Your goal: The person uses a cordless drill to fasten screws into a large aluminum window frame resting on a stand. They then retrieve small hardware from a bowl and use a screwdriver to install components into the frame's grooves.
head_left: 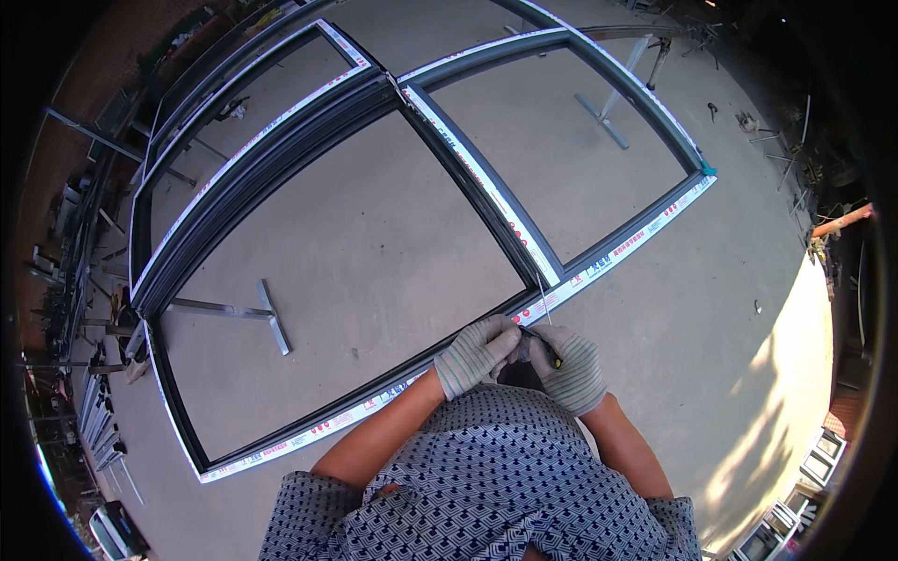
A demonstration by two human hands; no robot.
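Observation:
Both my hands wear pale striped work gloves and meet in front of my body at the near edge of a large dark window frame (580, 280). My left hand (479, 355) is closed, thumb against fingers; what it pinches is hidden. My right hand (571, 366) is wrapped round a black handle (543, 352) with a yellow end, whose kind I cannot make out. From beside the right fingers a thin metal rod (545, 301) points toward the frame's corner joint; whether it belongs to the handle is unclear. White printed protective film (636, 238) covers the frame's faces.
Metal stands with flat feet (275, 318) show through and under the frame. Another frame section (248, 75) lies at the far left. Metal profiles (98, 411) are stacked at the left edge. Small window pieces (823, 455) stand at the lower right, and an orange pipe (842, 221) at the right.

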